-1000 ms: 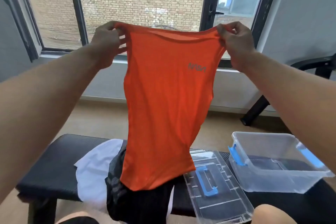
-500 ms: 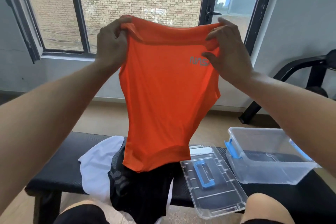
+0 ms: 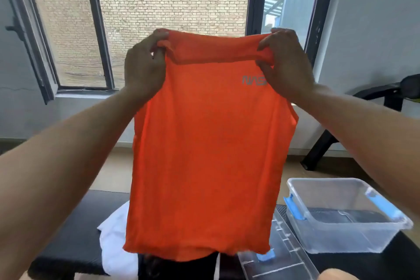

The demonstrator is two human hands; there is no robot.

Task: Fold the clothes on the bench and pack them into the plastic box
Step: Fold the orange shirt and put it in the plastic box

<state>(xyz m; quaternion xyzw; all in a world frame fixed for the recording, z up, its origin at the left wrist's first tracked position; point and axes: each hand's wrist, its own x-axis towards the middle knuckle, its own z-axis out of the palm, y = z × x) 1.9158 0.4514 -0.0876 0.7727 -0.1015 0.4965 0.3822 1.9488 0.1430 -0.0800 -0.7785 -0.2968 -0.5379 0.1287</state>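
Note:
An orange shirt point(image 3: 204, 154) with a small grey logo hangs in the air in front of me, its top edge rolled over. My left hand point(image 3: 144, 70) grips its upper left corner and my right hand point(image 3: 286, 66) grips its upper right corner. Below it on the black bench point(image 3: 75, 234) lie a white garment point(image 3: 113, 245) and a dark garment point(image 3: 172, 268), both partly hidden by the shirt. The clear plastic box point(image 3: 341, 216) with blue clips stands open on the bench at the right.
The box's clear lid point(image 3: 279, 261) with a blue handle lies flat on the bench between the clothes and the box. A window and grey wall are behind. A black equipment frame point(image 3: 327, 143) stands on the floor at the right. My knee shows at the bottom right.
My hands have come closer together and lower, folding the shirt's sides back so it hangs narrower. The view has shifted so the shirt covers more of the clothes pile.

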